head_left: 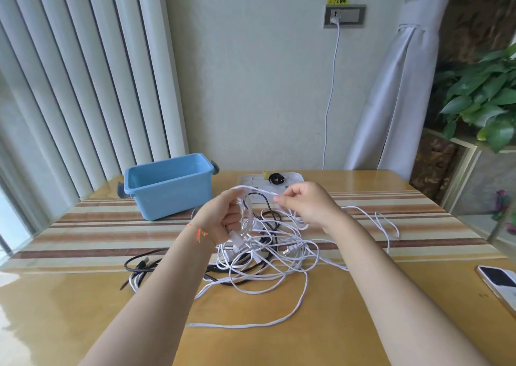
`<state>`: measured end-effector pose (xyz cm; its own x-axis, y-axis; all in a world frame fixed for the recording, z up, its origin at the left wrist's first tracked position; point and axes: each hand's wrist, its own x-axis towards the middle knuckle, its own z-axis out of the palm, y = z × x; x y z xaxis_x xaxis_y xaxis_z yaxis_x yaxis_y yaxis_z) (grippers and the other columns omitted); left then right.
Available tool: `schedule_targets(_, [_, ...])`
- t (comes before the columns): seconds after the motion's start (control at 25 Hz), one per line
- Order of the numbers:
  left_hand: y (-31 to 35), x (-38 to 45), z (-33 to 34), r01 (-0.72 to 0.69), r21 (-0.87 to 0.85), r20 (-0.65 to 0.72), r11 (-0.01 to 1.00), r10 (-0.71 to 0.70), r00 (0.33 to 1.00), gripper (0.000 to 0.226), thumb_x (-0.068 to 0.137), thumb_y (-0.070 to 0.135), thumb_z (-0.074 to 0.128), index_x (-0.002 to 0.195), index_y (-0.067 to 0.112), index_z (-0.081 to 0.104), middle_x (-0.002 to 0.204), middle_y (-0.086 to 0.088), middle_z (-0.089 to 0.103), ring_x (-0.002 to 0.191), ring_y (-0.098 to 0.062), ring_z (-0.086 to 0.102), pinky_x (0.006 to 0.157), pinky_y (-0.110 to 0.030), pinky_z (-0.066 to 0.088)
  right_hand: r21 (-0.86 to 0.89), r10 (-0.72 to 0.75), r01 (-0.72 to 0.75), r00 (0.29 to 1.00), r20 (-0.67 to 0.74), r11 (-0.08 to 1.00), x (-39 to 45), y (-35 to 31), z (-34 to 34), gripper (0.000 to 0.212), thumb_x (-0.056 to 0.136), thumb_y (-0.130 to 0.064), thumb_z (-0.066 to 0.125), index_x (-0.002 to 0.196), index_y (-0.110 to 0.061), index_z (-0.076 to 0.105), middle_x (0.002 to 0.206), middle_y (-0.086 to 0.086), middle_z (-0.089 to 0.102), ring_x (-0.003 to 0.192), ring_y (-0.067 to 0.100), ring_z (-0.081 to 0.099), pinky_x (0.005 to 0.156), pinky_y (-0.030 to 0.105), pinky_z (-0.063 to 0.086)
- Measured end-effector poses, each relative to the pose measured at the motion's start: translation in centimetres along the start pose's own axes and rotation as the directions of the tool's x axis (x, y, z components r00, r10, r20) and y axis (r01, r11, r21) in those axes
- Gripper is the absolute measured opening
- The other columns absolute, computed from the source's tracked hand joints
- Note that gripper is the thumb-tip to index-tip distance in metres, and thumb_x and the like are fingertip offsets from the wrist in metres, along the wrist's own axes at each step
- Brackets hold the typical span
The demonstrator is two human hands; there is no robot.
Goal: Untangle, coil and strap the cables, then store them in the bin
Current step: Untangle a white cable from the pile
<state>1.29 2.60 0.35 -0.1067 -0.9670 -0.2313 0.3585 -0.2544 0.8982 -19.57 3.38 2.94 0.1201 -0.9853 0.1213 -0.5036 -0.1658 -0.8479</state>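
Above a yellow wooden counter (349, 323), the left hand (220, 220) grips loops of tangled thin white cable (268, 256) while the right hand (304, 200) pinches one strand; a light-blue plastic bin (170, 189) stands behind, left.

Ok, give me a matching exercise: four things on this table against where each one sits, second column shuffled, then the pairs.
Things:
1. blue bin
2. phone
3. white tray
4. tangle of cables

Places:
A. right edge of the table
B. far side, behind the right hand
C. middle, under both hands
D. far left, beyond the left hand

Pairs: 1-D, 2-A, 3-B, 4-C
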Motion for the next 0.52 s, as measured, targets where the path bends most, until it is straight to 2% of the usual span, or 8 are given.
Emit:
schedule_targets(0.12, [0.1,1.1,-2.7,0.022,-0.399,-0.129,0.917,-0.08,0.988,0.045,0.101,0.022,0.049,0.062,0.022,0.028,0.04,0.006,0.018,0.029,-0.008,0.016,0.031,-0.018,0.013,0.009,0.085,-0.084,0.993,-0.079,0.996,0.1,1.9,-2.6,0.018,0.088,-0.031,0.072,0.077,-0.017,0.07,0.045,-0.014,0.046,0.048,0.008,0.038,0.05,0.021,0.032])
schedule_targets(0.2, [0.0,1.5,-3.7,0.018,-0.453,-0.169,0.891,-0.106,0.98,0.045,0.101,0.021,0.047,0.062,0.022,0.025,0.04,0.005,0.018,0.028,-0.009,0.016,0.031,-0.018,0.013,0.026,0.104,-0.101,0.978,-0.179,0.995,0.5,3.2,-3.9,0.013,0.089,-0.027,0.071,0.082,-0.016,0.071,0.054,-0.006,0.049,0.051,0.013,0.041,0.051,0.023,0.031])
schedule_targets(0.24, [-0.1,1.6,-3.6,0.03,-0.438,-0.16,0.898,-0.111,0.981,0.045,0.1,0.021,0.048,0.062,0.022,0.024,0.041,0.005,0.018,0.029,-0.009,0.016,0.032,-0.019,0.012,-0.053,0.09,-0.107,0.962,-0.257,0.993,0.8,3.5,-4.0,0.012,0.089,-0.025,0.069,0.084,-0.014,0.07,0.062,-0.003,0.054,0.058,0.016,0.048,0.054,0.024,0.035])
schedule_targets(0.32, [-0.3,1.5,-2.7,0.06,-0.385,-0.092,0.921,-0.103,0.99,0.045,0.097,0.022,0.049,0.06,0.023,0.023,0.043,0.006,0.016,0.031,-0.01,0.015,0.035,-0.02,0.011,-0.355,0.022,-0.149,0.941,-0.339,0.923,1.1,3.5,-3.3,0.011,0.092,-0.023,0.061,0.087,-0.014,0.066,0.081,0.001,0.064,0.077,0.023,0.059,0.065,0.028,0.043])
schedule_targets(0.36, [-0.2,1.3,-2.1,0.068,-0.366,-0.052,0.928,-0.094,0.994,0.045,0.094,0.023,0.05,0.058,0.023,0.023,0.045,0.006,0.015,0.032,-0.01,0.015,0.036,-0.02,0.011,-0.508,-0.001,-0.158,0.954,-0.298,0.847,1.0,3.0,-2.5,0.011,0.093,-0.021,0.057,0.088,-0.015,0.065,0.087,0.002,0.066,0.081,0.026,0.061,0.066,0.029,0.045])
schedule_targets(0.44, [0.1,1.0,-0.8,0.039,-0.323,0.004,0.946,-0.04,0.999,0.048,0.096,0.027,0.048,0.054,0.024,0.023,0.045,0.006,0.014,0.032,-0.009,0.014,0.036,-0.02,0.011,-0.757,0.035,-0.085,0.996,-0.082,0.648,0.4,1.8,-0.7,0.015,0.093,-0.017,0.053,0.092,-0.014,0.068,0.091,0.005,0.069,0.081,0.026,0.064,0.062,0.028,0.045])
schedule_targets(0.48, [0.2,0.9,-0.1,0.003,-0.278,0.016,0.961,0.001,1.0,0.051,0.098,0.028,0.046,0.053,0.025,0.022,0.044,0.007,0.014,0.032,-0.009,0.014,0.035,-0.02,0.011,-0.813,0.084,-0.007,0.995,0.052,0.583,0.1,1.0,0.2,0.017,0.092,-0.015,0.054,0.094,-0.014,0.07,0.093,0.008,0.07,0.079,0.024,0.065,0.061,0.027,0.043])
schedule_targets(0.52, [0.3,0.8,0.4,-0.032,-0.218,0.024,0.975,0.038,0.999,0.053,0.099,0.028,0.045,0.052,0.025,0.022,0.044,0.006,0.014,0.032,-0.009,0.014,0.035,-0.02,0.012,-0.817,0.132,0.075,0.974,0.182,0.572,-0.4,0.1,1.0,0.016,0.092,-0.015,0.056,0.094,-0.012,0.072,0.094,0.008,0.071,0.075,0.02,0.063,0.06,0.026,0.042])
